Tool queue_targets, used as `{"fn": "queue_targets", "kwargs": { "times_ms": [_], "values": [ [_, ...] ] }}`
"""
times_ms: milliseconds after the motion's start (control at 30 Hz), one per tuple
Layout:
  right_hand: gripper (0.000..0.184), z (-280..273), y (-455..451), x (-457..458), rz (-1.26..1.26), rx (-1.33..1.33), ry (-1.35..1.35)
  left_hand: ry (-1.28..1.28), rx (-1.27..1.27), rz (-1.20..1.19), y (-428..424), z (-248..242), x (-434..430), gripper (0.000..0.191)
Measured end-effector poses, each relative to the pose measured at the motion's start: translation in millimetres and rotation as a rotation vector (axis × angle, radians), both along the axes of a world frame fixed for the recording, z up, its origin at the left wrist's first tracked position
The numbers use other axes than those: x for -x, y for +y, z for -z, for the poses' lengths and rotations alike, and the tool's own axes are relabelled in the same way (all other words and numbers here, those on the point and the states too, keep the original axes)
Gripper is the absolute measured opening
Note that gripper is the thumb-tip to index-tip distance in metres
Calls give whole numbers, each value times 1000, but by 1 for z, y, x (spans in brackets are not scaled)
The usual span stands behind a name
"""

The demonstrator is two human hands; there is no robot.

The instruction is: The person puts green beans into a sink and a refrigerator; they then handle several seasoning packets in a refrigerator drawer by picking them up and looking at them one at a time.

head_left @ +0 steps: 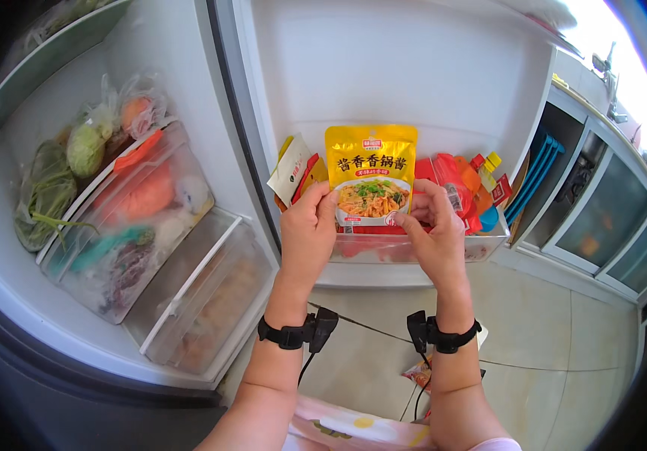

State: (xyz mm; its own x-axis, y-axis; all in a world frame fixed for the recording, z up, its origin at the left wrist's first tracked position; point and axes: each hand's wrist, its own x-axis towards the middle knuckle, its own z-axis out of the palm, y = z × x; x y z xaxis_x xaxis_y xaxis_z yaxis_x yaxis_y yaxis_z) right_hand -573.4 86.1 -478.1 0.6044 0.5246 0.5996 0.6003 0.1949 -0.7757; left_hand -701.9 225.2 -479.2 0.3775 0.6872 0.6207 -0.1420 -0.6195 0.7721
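A yellow sauce pouch (372, 158) with a picture of a noodle-like dish is held upright between my two hands. My left hand (308, 231) pinches its lower left edge between thumb and fingers. The lower right edge is gripped by my right hand (439, 228), whose thumb lies on the pouch's front. Behind and below the pouch, the clear door bin (478, 248) of the open refrigerator holds red packets (448, 175), orange and yellow-capped pouches (490, 169), and a white and yellow packet (291, 169) on the left. Both wrists wear black straps with small devices and cables.
At left, the refrigerator interior holds bagged vegetables (47, 194) above a clear drawer of bagged food (132, 237) and a lower drawer (211, 304). A packet (418, 372) lies on the tiled floor (526, 321). Sliding-door cabinets (594, 197) and a faucet (611, 84) stand at right.
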Motion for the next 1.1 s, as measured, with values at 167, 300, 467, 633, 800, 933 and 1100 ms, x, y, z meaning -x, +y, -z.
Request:
{"fn": "queue_targets", "kwargs": {
  "times_ms": [167,300,467,633,800,933,1100],
  "values": [
    [42,4,2,-2,47,-33,-47,54,18,7,1,1,0,19],
    [42,5,3,-3,19,-53,-13,49,15,5,3,3,-2,18],
    [39,9,1,-9,-46,-117,66,20,-45,8,7,6,-3,16],
    [41,10,2,-6,-9,-130,12,11,-25,27,7,6,-4,15],
    [52,3,14,19,67,-110,-69,-17,-475,-145,-17,11,-14,14],
    [44,-6,18,23,89,-99,50,184,-779,147,-29,12,-16,21],
    [26,4,16,9,52,-75,-83,152,-827,-401,3,-17,12,31]
  ]
}}
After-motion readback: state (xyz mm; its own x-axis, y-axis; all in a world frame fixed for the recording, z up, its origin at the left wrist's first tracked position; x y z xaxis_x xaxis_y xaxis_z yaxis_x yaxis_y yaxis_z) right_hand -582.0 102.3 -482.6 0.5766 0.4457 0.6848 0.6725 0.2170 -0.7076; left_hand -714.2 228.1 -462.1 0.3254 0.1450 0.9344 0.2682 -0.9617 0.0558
